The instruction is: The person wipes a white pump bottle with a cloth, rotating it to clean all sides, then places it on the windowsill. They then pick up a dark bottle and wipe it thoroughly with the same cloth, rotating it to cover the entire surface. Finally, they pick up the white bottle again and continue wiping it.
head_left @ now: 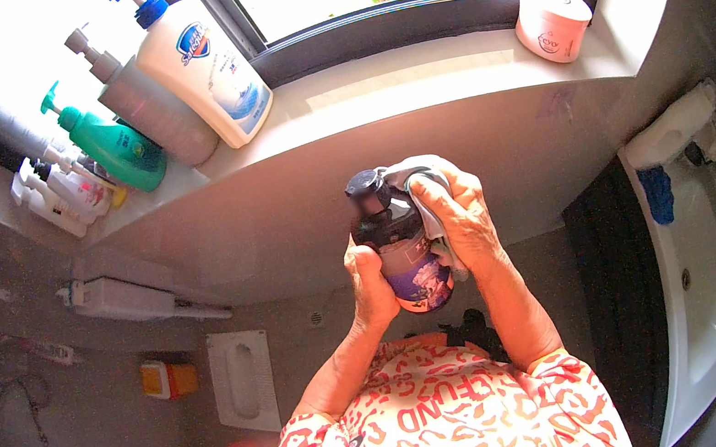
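Note:
A dark bottle (398, 241) with a black cap and a purple, picture-printed label is held up in front of my body, tilted slightly. My left hand (371, 284) grips its lower left side, thumb lying along the front. On the other side, my right hand (460, 213) closes around a pale grey cloth (435, 229) and presses it against the bottle's upper right shoulder, beside the cap. The fingers behind the bottle are hidden.
Several pump bottles, among them a white one (206, 70) and a green one (117, 148), line the windowsill (339, 97) at left. A pink jar (552, 23) stands at its right end. A white washbasin (702, 292) is at right; a squat toilet (243, 379) lies below left.

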`<control>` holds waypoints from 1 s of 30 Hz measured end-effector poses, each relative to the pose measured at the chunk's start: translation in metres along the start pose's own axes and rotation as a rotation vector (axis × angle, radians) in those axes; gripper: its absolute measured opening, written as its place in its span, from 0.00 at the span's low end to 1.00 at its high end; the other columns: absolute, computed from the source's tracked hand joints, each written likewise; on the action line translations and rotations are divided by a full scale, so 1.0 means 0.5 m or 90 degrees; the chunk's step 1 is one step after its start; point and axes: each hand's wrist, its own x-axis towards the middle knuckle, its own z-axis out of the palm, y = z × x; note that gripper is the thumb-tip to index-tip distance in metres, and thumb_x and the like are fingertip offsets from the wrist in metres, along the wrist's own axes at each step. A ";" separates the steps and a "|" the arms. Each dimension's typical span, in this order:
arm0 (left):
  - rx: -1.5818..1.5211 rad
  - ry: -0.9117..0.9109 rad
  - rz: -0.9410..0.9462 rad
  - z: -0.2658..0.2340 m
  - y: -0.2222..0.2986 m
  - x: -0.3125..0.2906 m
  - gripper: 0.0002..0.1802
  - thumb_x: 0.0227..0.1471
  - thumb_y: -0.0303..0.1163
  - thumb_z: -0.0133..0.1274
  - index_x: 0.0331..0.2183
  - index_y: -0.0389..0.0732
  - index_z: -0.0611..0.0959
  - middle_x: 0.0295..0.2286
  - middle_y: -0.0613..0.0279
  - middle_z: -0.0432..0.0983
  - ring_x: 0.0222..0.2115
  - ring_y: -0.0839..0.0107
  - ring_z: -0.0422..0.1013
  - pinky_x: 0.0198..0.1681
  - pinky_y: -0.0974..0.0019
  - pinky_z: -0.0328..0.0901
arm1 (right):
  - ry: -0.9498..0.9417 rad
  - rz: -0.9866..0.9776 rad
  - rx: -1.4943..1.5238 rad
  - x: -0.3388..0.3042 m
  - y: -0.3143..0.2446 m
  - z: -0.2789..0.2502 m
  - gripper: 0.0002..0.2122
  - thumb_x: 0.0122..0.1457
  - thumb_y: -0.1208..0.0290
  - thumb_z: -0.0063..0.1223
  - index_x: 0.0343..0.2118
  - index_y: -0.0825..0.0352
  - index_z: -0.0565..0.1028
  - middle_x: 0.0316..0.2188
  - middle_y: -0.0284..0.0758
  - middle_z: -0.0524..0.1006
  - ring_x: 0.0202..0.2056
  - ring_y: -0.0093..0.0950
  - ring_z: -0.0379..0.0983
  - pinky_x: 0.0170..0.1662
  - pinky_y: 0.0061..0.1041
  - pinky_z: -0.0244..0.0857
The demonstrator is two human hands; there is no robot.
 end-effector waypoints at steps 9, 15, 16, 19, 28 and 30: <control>0.166 0.003 0.121 0.038 0.062 0.002 0.47 0.43 0.70 0.43 0.45 0.32 0.67 0.32 0.67 0.68 0.34 0.81 0.63 0.37 0.75 0.62 | 0.011 -0.566 -0.478 -0.033 0.023 0.014 0.17 0.35 0.75 0.55 0.34 0.66 0.73 0.40 0.42 0.70 0.41 0.38 0.65 0.47 0.37 0.55; 0.067 -0.043 0.137 0.034 0.068 -0.009 0.46 0.40 0.65 0.54 0.45 0.33 0.68 0.36 0.64 0.72 0.36 0.79 0.67 0.40 0.73 0.65 | 0.033 -0.257 -0.209 -0.047 0.023 0.010 0.12 0.48 0.75 0.46 0.38 0.69 0.70 0.38 0.39 0.71 0.41 0.33 0.66 0.48 0.28 0.58; 0.053 -0.064 0.125 0.036 0.071 -0.011 0.47 0.38 0.65 0.54 0.45 0.33 0.67 0.36 0.64 0.71 0.37 0.78 0.67 0.41 0.72 0.65 | 0.010 -0.166 -0.128 -0.046 0.013 0.007 0.12 0.49 0.73 0.45 0.38 0.69 0.70 0.36 0.37 0.71 0.39 0.30 0.66 0.46 0.26 0.59; 0.027 -0.121 0.066 0.047 0.084 -0.020 0.49 0.35 0.66 0.57 0.46 0.32 0.67 0.37 0.63 0.71 0.38 0.77 0.67 0.44 0.70 0.64 | -0.106 -0.009 -0.005 -0.023 -0.012 -0.015 0.12 0.52 0.69 0.44 0.35 0.71 0.72 0.34 0.36 0.73 0.35 0.25 0.67 0.43 0.22 0.60; 0.132 -0.180 0.042 0.045 0.076 -0.013 0.57 0.31 0.77 0.46 0.45 0.30 0.69 0.40 0.58 0.72 0.40 0.72 0.69 0.44 0.66 0.66 | -0.337 -0.129 0.019 0.039 0.002 -0.036 0.19 0.44 0.61 0.42 0.28 0.75 0.75 0.29 0.43 0.74 0.32 0.30 0.69 0.39 0.24 0.61; 0.124 -0.156 0.075 0.039 0.065 -0.006 0.58 0.32 0.77 0.44 0.46 0.30 0.69 0.40 0.57 0.72 0.40 0.71 0.69 0.45 0.65 0.65 | -0.209 -0.050 0.014 0.016 0.008 -0.034 0.19 0.44 0.60 0.43 0.30 0.74 0.74 0.30 0.41 0.74 0.33 0.29 0.69 0.39 0.23 0.61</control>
